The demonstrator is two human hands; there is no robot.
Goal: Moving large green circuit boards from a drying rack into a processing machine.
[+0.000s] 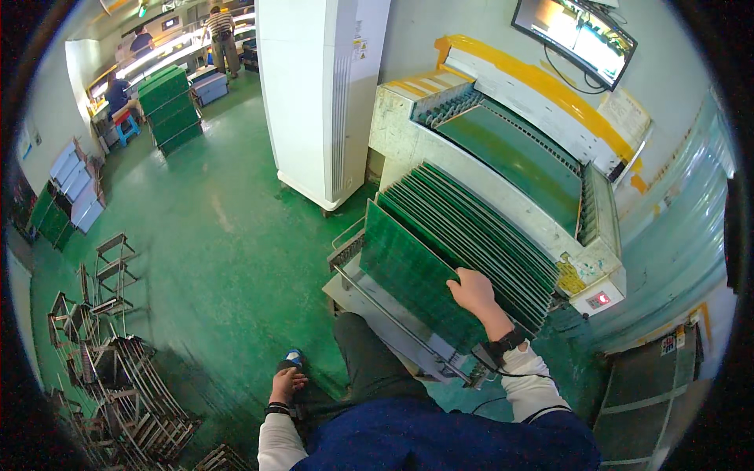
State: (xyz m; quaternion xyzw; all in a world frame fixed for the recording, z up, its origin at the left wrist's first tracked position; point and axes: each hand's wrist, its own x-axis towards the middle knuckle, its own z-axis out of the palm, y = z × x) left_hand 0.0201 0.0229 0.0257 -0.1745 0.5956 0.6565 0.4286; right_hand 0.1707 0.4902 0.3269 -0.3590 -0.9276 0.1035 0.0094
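My right hand (475,294) is closed over the upper edge of a green circuit-board panel (400,259), the nearest one in a metal rack (400,319). The panel stands tilted, a little apart from the tight row of green panels (471,216) behind it. A dark band circles my right wrist, and a thin cable runs beside it. Low by my leg hangs my left hand (289,385), its fingers loosely bent and apart with nothing visible in them. Beyond the rack, one large green panel (514,161) lies on the roller bed of a pale machine (487,165).
A tall white cabinet unit (314,102) stands beyond the rack. Empty metal racks (126,385) crowd the floor at left. Stacked green panels (170,110) and several people are far left. A screen (577,35) hangs above the machine; clear plastic sheeting (675,243) hangs at right.
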